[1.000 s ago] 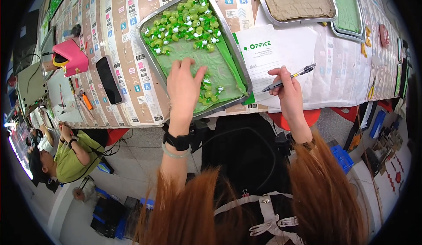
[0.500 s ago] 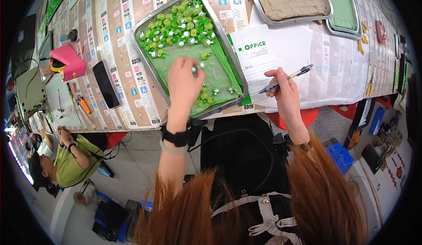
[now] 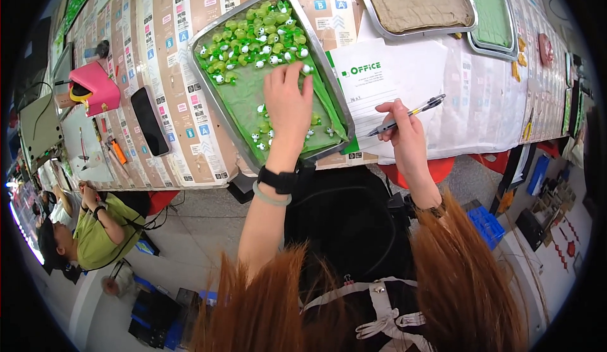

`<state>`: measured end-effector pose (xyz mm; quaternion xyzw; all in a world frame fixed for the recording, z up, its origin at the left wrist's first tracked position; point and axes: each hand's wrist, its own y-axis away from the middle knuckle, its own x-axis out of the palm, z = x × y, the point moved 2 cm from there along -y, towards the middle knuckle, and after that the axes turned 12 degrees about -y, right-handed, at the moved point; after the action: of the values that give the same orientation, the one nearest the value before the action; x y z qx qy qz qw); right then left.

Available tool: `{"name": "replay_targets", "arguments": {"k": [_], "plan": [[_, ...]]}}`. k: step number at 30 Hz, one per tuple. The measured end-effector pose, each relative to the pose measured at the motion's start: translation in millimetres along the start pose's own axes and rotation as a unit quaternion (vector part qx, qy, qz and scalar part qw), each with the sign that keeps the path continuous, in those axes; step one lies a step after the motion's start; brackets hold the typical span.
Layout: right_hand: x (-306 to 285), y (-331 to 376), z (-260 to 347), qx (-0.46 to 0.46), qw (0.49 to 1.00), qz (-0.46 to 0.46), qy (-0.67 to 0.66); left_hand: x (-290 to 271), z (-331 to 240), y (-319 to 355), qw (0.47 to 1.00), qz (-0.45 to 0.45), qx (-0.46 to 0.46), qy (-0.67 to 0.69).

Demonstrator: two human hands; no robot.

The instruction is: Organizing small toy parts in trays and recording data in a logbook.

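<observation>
1. tray [image 3: 336,93] at the tabletop's [image 3: 202,153] near edge; pieces [image 3: 253,33] heaped toward its far edge, smaller bunch toward its near edge.
2. left hand [image 3: 289,96] over tray middle, fingers bent. fingertips partly hidden, so can't tell if they're apart or pinched on a piece.
3. right hand [image 3: 406,138] clamped on pen [image 3: 417,109], over notepad [image 3: 373,90] beside tray's right edge.
4. phone [image 3: 150,121] flat on tabletop, off tray's left edge.

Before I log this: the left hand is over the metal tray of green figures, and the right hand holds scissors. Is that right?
Not scissors: the head view shows the right hand holding a pen. The left hand is indeed over the tray.
</observation>
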<state>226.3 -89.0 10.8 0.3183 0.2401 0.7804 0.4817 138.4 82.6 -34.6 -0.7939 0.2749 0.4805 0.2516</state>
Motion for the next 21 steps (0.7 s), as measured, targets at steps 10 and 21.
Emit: {"name": "replay_targets", "arguments": {"k": [10, 21], "plan": [[-0.8, -6.2, 6.0, -0.015, 1.0, 0.004, 0.001, -13.5, 0.6, -8.9, 0.994, -0.067, -0.07, 0.04], [-3.4, -4.2, 3.8, 0.001, 1.0, -0.006, -0.005, -11.6, -1.8, 7.0, 0.991, 0.129, -0.035, -0.012]]}}
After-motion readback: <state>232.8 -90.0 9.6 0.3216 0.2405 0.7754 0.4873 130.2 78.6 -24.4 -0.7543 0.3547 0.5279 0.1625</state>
